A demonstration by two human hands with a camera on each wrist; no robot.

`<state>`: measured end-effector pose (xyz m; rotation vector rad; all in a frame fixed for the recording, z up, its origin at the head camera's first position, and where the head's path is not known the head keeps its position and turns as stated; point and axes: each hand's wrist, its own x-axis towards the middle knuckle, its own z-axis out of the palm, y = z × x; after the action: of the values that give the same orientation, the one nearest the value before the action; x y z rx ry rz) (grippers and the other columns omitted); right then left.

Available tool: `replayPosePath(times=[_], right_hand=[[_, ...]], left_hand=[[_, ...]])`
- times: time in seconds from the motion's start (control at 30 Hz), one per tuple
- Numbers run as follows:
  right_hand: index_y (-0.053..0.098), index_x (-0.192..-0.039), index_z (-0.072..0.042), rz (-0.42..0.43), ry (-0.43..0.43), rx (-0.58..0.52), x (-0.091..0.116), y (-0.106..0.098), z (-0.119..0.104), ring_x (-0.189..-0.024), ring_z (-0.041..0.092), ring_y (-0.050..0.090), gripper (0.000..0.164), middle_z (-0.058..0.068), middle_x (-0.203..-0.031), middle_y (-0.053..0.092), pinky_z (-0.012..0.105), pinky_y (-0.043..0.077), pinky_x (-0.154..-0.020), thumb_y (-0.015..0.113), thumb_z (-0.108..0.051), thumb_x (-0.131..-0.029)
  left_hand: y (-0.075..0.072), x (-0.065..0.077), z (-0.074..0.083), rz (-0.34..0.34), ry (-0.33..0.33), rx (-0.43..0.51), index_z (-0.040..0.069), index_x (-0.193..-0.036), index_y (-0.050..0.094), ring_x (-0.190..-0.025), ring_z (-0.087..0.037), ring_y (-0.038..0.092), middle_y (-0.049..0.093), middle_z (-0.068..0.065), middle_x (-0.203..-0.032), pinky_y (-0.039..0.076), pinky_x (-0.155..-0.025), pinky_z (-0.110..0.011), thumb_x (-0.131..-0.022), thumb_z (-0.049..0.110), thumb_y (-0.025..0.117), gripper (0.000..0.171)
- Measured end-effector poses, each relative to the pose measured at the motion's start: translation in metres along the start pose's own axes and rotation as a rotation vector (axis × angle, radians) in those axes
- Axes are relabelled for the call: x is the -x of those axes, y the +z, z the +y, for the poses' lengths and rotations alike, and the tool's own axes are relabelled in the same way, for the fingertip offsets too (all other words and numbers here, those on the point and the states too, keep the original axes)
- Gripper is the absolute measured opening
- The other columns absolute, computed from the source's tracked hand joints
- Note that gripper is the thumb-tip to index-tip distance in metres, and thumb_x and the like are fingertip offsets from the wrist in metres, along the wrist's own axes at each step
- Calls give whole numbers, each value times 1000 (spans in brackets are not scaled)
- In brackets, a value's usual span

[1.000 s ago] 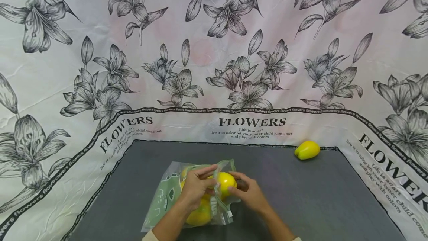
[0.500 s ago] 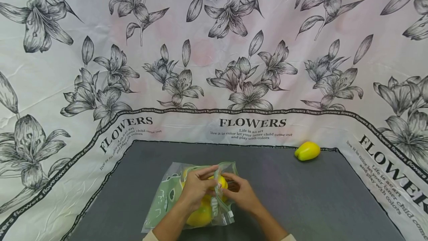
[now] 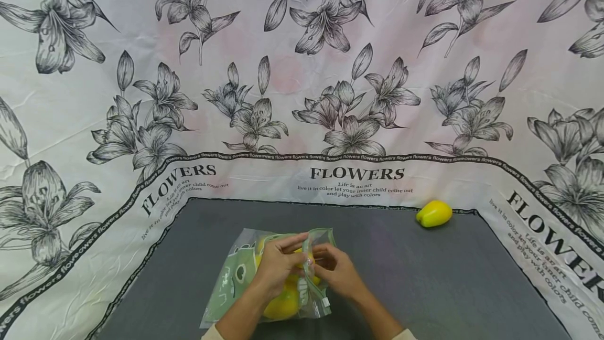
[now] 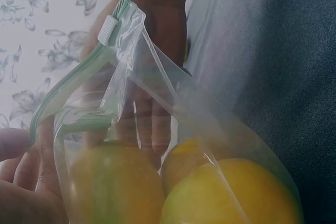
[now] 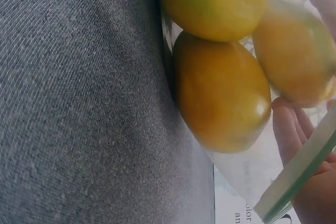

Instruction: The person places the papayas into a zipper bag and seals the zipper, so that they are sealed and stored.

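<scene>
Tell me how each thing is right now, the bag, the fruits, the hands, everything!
Clear bag: unzipped, lying down, partly filled.
Zip slider: at the near end of the bag's mouth.
Fruits inside: whole, yellow with some green.
Lone fruit: whole, outside the bag, lying near the back edge.
Left hand: gripping the bag's rim.
Right hand: at the bag's mouth; its grip is unclear.
Flowered cloth: hanging, slightly creased.

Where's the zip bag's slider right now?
In the head view, the white slider is near the lower right corner of the zip bag, below the right hand.
</scene>
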<state>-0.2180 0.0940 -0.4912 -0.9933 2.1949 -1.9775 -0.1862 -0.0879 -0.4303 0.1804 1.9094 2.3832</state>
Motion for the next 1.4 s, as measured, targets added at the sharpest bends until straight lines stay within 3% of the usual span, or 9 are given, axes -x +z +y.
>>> replayPosePath(times=[0.1, 0.23, 0.4, 0.63, 0.87, 1.0, 1.2, 1.4], right_hand=[[60, -106, 2, 25, 1, 35, -1, 3, -12, -91, 38, 65, 17, 19, -103, 65, 40, 56, -79, 65, 1, -90], [63, -95, 0, 50, 10, 90, -3, 5, -11, -85, 32, 67, 8, 13, -93, 66, 38, 57, -75, 67, 2, -89], [68, -94, -1, 58, -1, 151, -5, 5, 2, -79, 27, 66, 8, 12, -90, 67, 35, 58, -69, 66, 5, -88], [71, -92, -13, 1, 37, 305, -8, 5, 2, -72, 16, 59, 13, -3, -86, 62, 29, 53, -62, 64, -3, -92], [74, -107, -11, -30, 71, 294, -11, -1, 0, -67, 13, 54, 17, -3, -94, 64, 27, 50, -55, 64, -13, -93], [71, -114, -7, -17, 104, 279, -12, -8, -5, -66, 14, 56, 24, 1, -96, 65, 27, 51, -53, 67, -17, -93], [67, -117, 2, -10, 67, 265, -12, -21, -33, -68, 23, 56, 27, 13, -102, 64, 30, 51, -57, 66, -10, -93], [66, -115, 3, 26, 3, 326, -10, -39, -77, -72, 22, 57, 25, 18, -102, 61, 31, 51, -60, 66, -3, -91]], left_hand=[[0, 0, 0, 0, 1, -1, -2, -128, 61, -98, -31, 64, 54, -21, -132, 56, -53, -28, -86, -7, 65, 43], [0, 0, -1, -2, 0, -5, -2, -128, 61, -109, -33, 59, 53, -21, -134, 57, -54, -29, -86, -7, 65, 43], [-1, 0, -2, -14, 4, -1, -3, -129, 59, -119, -35, 51, 52, -20, -135, 57, -55, -29, -86, -7, 65, 43], [-3, 1, -2, -29, -6, 14, -4, -131, 57, -94, -29, 66, 48, -24, -138, 56, -54, -26, -87, -7, 64, 45], [-4, 0, -3, -17, -16, 34, -4, -132, 57, -77, -21, 67, 48, -24, -137, 55, -53, -25, -87, -7, 64, 45], [-5, -1, -3, -16, -9, 24, -3, -132, 57, -78, -18, 64, 46, -26, -139, 55, -54, -26, -88, -6, 64, 45], [-7, -2, -4, -12, -1, 18, -5, -132, 56, -93, -27, 66, 44, -26, -140, 56, -55, -26, -88, -4, 65, 45], [-6, -1, -4, -6, -8, 34, -6, -131, 56, -77, -23, 68, 51, -25, -134, 57, -54, -27, -88, -5, 66, 44]])
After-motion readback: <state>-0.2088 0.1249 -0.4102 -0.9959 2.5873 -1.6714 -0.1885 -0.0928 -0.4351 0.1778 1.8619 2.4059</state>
